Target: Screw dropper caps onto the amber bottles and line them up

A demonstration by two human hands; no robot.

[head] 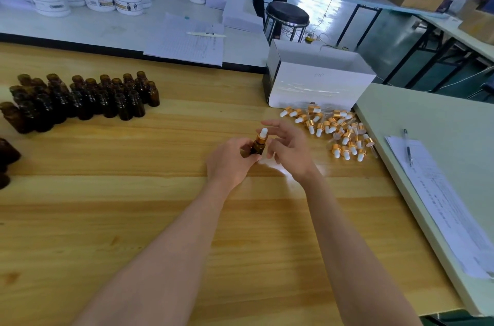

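Upright in the left hand (230, 158), an amber bottle (257, 148) is gripped round its body by curled fingers and thumb, its white-bulbed dropper cap (262, 134) sitting on the neck just above the grip. The right hand (287, 150) hangs just right of the cap with fingers loosely spread and clasping nothing. Loose dropper caps (336, 133) lie heaped to the right of the grip beside a white box (318, 85), while the uncapped bottles (85, 98) stand well off to its left on the wooden table (160, 192).
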